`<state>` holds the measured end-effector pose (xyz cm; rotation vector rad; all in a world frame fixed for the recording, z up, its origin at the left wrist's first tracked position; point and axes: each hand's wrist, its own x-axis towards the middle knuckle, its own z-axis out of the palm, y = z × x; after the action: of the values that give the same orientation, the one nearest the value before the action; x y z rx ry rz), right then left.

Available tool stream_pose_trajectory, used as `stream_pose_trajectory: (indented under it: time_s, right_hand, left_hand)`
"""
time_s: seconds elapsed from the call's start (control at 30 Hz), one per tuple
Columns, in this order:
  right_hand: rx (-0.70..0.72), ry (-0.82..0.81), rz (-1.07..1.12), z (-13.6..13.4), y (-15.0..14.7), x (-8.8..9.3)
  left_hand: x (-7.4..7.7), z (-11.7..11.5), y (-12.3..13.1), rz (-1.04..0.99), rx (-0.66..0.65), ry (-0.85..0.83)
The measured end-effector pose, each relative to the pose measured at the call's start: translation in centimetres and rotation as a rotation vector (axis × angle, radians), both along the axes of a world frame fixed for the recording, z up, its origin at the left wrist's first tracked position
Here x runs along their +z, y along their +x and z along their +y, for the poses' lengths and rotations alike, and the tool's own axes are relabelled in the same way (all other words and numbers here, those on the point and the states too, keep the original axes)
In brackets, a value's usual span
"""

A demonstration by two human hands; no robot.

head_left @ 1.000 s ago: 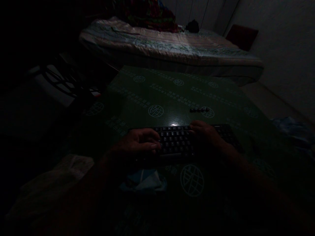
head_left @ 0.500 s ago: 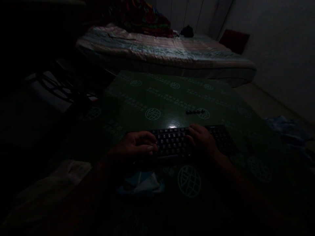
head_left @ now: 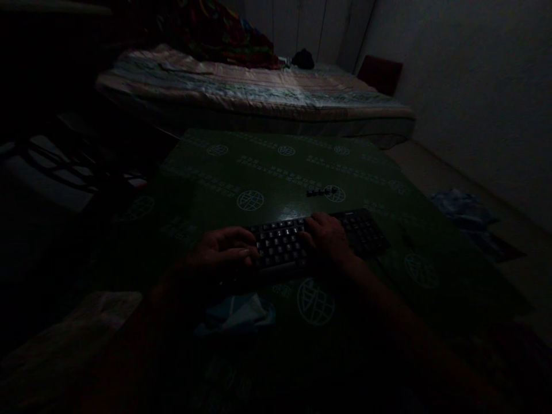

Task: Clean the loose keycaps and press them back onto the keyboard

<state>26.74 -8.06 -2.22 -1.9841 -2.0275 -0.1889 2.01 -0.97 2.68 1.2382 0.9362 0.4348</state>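
Note:
A black keyboard (head_left: 282, 244) lies on a green table (head_left: 276, 178) printed with white globes and lettering. My left hand (head_left: 228, 246) rests over its left end, fingers bent and the thumb apart from them. On the keys right of the middle lies my right hand (head_left: 325, 236), its fingers bent over the upper rows. Neither hand holds anything that I can see. Beyond the keyboard is a short row of small dark pieces (head_left: 321, 192), too dim to name. A crumpled blue and whitish cloth (head_left: 241, 313) sits in front of the keyboard, near my left forearm.
The room is very dark. A bed (head_left: 259, 95) with a striped cover stands past the table's far edge, a dark red patterned blanket (head_left: 224, 40) heaped on it. Clothes (head_left: 463, 210) lie on the floor at right. Pale fabric (head_left: 99, 313) shows at lower left.
The view has turned a little to the right, so the table, keyboard and bed sit further left. Both hands stay on the keyboard in nearly the same places.

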Motion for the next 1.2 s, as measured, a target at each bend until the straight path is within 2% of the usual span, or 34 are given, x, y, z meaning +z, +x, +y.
stream_pose_trajectory:
  time_s: [0.2, 0.43, 0.7, 0.97, 1.2]
  right_hand:
    - [-0.101, -0.042, 0.0, 0.6, -0.9, 0.4]
    - [-0.2, -0.041, 0.045, -0.3, -2.3, 0.7]
    - [-0.213, -0.036, 0.083, -0.3, -2.5, 0.2]
    - [-0.23, -0.003, 0.088, -0.6, -2.7, 0.0]
    - [-0.23, 0.02, 0.086, -0.6, -2.6, -0.2]
  left_hand:
    - [0.5, -0.5, 0.6, 0.032, 0.12, 0.003]
    - [0.9, -0.4, 0.6, 0.006, 0.159, 0.034]
    - [1.1, -0.5, 0.7, -0.036, 0.191, 0.084]
    - [0.6, 0.3, 0.3, -0.079, 0.156, 0.048]
    - [1.3, 0.1, 0.2, -0.165, 0.202, 0.024]
